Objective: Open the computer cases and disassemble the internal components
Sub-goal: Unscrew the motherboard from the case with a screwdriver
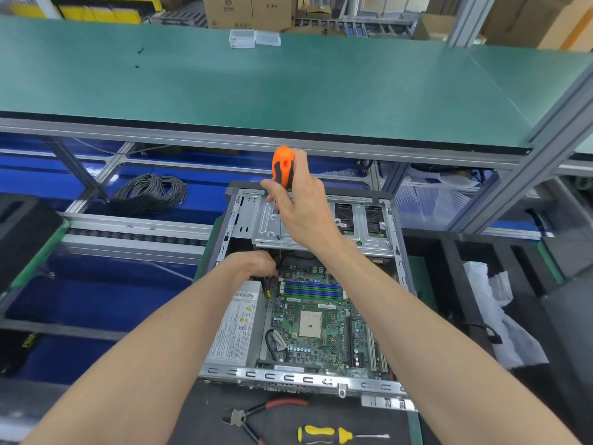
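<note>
Standing nearly upright over the motherboard (pixel 316 319), the screwdriver (pixel 283 167) is gripped by right hand (pixel 296 205); left hand (pixel 256 264), nearer its tip, has fingers curled, hidden.

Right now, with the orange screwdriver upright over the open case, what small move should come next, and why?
Probably turn the orange screwdriver to loosen a screw at the motherboard's far corner. The right hand grips its handle, the shaft runs straight down there, and the left hand rests beside the tip. The screw itself is hidden.
</note>
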Available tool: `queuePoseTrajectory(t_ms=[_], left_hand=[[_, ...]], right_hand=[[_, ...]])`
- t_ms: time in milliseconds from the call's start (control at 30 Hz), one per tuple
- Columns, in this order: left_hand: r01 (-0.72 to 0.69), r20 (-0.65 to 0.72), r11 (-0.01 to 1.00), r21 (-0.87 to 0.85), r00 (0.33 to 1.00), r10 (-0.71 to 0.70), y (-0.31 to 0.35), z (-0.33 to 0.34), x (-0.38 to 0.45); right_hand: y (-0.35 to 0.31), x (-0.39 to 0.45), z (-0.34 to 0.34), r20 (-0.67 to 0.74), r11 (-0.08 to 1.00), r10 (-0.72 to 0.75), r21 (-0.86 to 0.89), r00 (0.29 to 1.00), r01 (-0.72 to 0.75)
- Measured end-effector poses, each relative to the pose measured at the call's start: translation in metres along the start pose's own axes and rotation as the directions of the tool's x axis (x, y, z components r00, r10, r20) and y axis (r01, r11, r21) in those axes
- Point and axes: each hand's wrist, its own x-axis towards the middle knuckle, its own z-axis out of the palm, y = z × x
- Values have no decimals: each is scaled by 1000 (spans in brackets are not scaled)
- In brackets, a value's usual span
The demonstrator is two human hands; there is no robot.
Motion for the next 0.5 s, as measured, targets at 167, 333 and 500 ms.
queuePoseTrajectory(t_ms=[167,333,500], left_hand=[[-21,-9,992,128,1000,22,1,0,-2],[-48,33,984,173,999,43,3,0,-3],[-64,36,975,211,998,57,3,-1,-5]], right_hand=[[1,0,2,-5,1000,-6,-5,1000,6],[1,4,4,-13,1000,-11,-16,1000,11],[3,5,6,-21,999,-21,-41,1000,20]])
